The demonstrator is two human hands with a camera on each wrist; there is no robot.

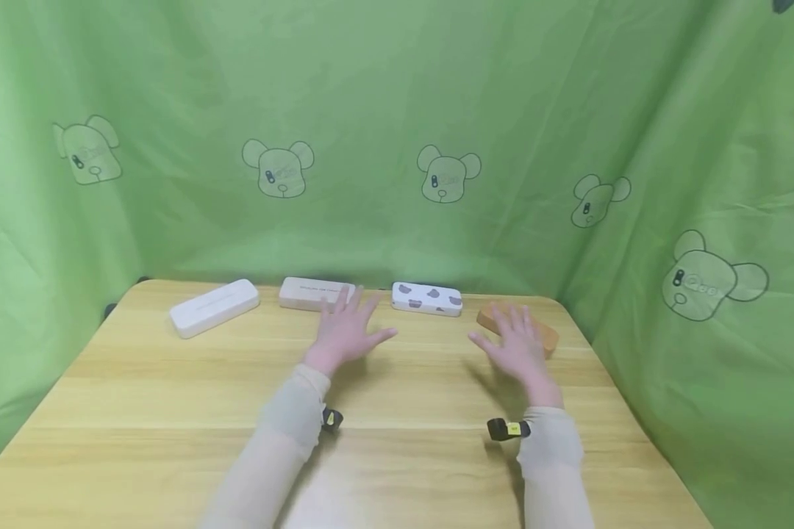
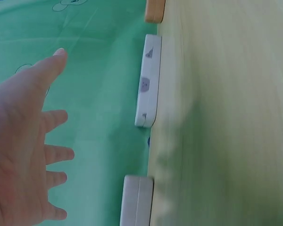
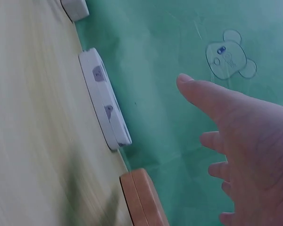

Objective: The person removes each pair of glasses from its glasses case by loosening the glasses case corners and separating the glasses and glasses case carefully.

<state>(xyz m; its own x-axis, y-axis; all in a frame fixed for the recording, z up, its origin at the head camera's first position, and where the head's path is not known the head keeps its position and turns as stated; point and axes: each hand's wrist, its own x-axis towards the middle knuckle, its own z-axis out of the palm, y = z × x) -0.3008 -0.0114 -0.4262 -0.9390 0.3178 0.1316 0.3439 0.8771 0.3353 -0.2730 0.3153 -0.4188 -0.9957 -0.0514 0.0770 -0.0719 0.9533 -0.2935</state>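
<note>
Both hands hover over the table with fingers spread, holding nothing. In the head view my left hand [image 1: 345,334] is nearest to a greyish-white oblong case [image 1: 301,294] and hides part of its right end. My right hand [image 1: 519,349] is in front of an orange-brown case [image 1: 544,336] and covers its middle. Between the hands, farther back, lies a white case with dark patches [image 1: 426,299], which both wrist views also show. A plain white case [image 1: 215,308] lies at an angle on the far left. In the wrist views, the left palm [image 2: 14,155] and right palm [image 3: 259,155] appear apart from the cases.
The cases stand in a row along the back edge of the wooden table [image 1: 410,455]. Green curtains [image 1: 364,95] printed with bear heads enclose the back and sides. Each wrist wears a black strap device, the left one [image 1: 331,419] and the right one [image 1: 506,429].
</note>
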